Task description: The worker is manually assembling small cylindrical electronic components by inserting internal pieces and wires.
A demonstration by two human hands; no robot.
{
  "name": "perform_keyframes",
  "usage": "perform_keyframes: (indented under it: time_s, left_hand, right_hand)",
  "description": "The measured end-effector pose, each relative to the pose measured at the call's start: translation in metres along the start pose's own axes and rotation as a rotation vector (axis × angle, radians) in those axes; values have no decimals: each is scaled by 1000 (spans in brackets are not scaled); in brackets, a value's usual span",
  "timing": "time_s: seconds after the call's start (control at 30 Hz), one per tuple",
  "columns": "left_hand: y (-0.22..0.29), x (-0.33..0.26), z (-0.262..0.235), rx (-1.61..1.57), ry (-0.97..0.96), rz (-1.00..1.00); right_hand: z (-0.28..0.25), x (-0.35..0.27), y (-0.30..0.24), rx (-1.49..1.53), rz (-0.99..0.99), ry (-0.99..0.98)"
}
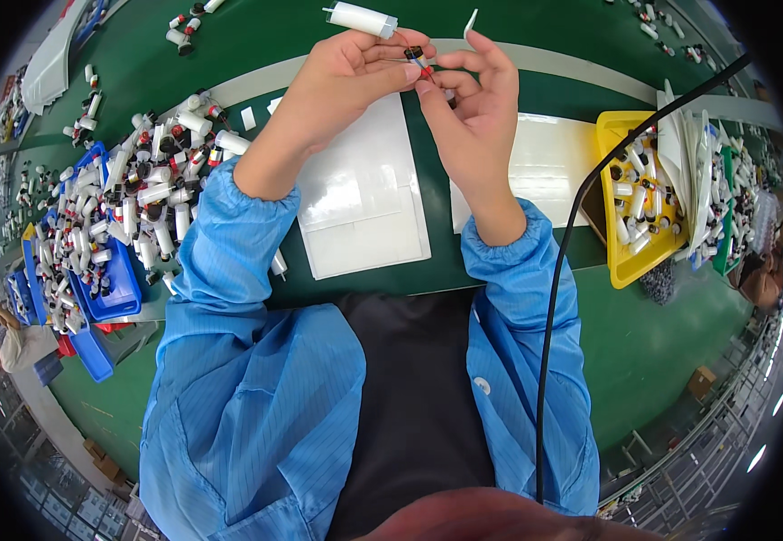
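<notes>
Over the desk (435, 180), in the head view, locate the dark part (413, 51) in a fingertip pinch of the left hand (337, 79). Note the white tube (362, 18) just above the same fingers. Find the right hand (482, 110) with thumb and fingers close to the part's red end; cannot tell whether pinching or merely near. Guard against strain on the thin wires (424, 67), likely from pulling part and tube apart. Beware of losing the white sliver (471, 22) at a raised right finger through slack hold. In case of a drop leftward, expect mix-up with similar pieces in the pile (161, 171).
</notes>
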State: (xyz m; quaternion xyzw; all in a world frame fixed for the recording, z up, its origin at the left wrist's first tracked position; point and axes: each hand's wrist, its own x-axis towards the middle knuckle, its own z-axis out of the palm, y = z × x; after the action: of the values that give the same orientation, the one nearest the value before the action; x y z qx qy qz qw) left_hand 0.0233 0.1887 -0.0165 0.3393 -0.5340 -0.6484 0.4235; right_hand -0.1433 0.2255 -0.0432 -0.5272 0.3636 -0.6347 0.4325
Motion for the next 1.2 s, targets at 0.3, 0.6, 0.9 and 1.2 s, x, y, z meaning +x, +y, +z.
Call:
perform_keyframes:
  time_s: [0.3,0.6,0.9,1.2]
  left_hand:
    - [4,0,3,8,44,16]
    - [8,-4,2,185,55,-3]
    - [2,-5,2,173,26,30]
    - [9,-7,3,234,-28,62]
  right_hand:
    - [-7,3,4,-134,-110,44]
    - [-19,12,-13,234,147,23]
    - [-17,19,-11,237,304,-53]
    - [-9,14,-15,4,221,13]
